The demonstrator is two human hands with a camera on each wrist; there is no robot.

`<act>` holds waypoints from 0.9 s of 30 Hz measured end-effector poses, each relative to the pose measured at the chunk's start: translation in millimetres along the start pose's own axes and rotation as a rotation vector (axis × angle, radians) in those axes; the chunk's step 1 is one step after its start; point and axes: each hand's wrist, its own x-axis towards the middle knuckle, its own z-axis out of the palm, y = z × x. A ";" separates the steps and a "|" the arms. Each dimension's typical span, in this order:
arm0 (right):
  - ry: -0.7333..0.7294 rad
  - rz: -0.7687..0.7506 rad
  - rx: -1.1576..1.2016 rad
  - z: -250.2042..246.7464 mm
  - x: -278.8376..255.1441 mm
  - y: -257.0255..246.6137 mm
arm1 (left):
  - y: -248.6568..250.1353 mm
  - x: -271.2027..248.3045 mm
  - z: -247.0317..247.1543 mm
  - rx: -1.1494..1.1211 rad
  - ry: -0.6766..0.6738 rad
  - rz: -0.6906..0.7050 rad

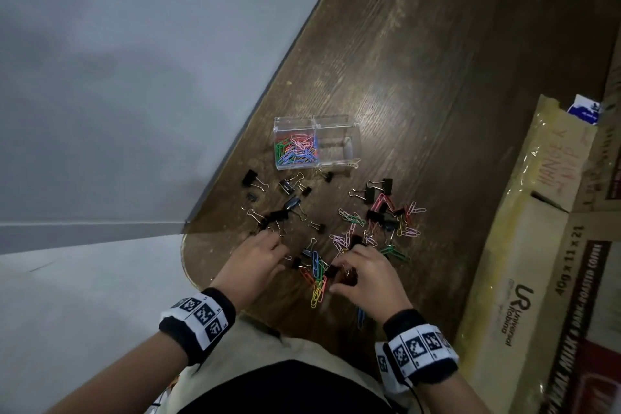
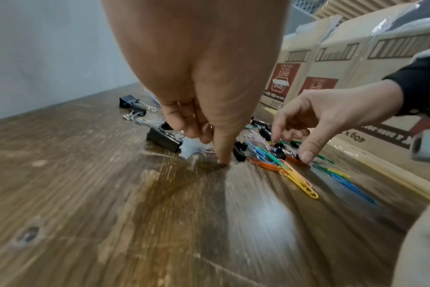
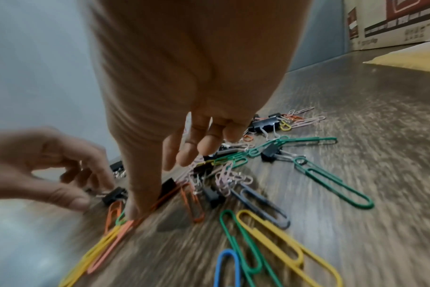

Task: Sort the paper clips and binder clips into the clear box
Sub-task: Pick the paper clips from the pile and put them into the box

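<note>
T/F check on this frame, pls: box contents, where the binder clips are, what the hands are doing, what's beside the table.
1. The clear box has paper clips in one compartment only. True.
2. Binder clips already fill the other compartment. False: it looks empty; they lie loose on the table.
3. Both hands are down among the scattered clips. True: left hand, right hand.
4. The paper clips are all one colour. False: mixed colours.
5. A cardboard carton sits beside the table. True.

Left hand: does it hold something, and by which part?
The left hand pinches a small black binder clip by its wire handles, between thumb and finger.
</note>
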 end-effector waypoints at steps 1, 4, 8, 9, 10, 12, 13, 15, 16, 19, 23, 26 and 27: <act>0.013 -0.006 -0.001 4.3 -0.4 0.0 | 2.0 0.6 1.5 0.027 0.015 -0.005; 0.056 -0.019 -0.011 13.7 0.9 -1.7 | 7.2 4.8 -0.5 0.046 0.065 0.011; 0.067 -0.018 -0.040 15.1 1.8 -0.6 | 21.1 9.2 0.1 0.030 0.031 0.129; 0.065 -0.015 -0.038 13.6 0.9 0.4 | 25.8 11.1 2.3 0.041 0.013 0.174; 0.065 -0.004 -0.022 11.9 0.2 1.7 | 30.1 13.5 4.9 0.057 -0.006 0.206; 0.089 0.036 0.042 5.3 -0.5 2.0 | 36.1 18.0 9.1 0.092 -0.027 0.217; 0.113 0.057 0.080 1.3 0.4 1.3 | 37.4 19.1 10.0 0.100 -0.033 0.202; 0.176 0.088 0.141 -7.0 6.4 -1.1 | 36.7 19.0 10.8 0.100 -0.027 0.169; 0.213 0.098 0.156 -10.2 11.4 -2.3 | 35.4 18.5 10.7 0.101 -0.011 0.161; 0.297 0.116 0.174 -18.9 33.0 -7.3 | 29.0 15.6 10.6 0.120 0.027 0.128; 0.286 0.143 0.182 -27.9 53.9 -11.0 | 23.3 10.5 8.6 0.118 0.062 0.123; 0.263 0.118 0.141 -27.4 47.1 -8.5 | 25.9 8.4 10.5 0.111 0.036 0.189; 0.230 0.098 0.116 -25.1 40.1 -6.7 | 27.3 7.7 12.1 0.113 0.016 0.206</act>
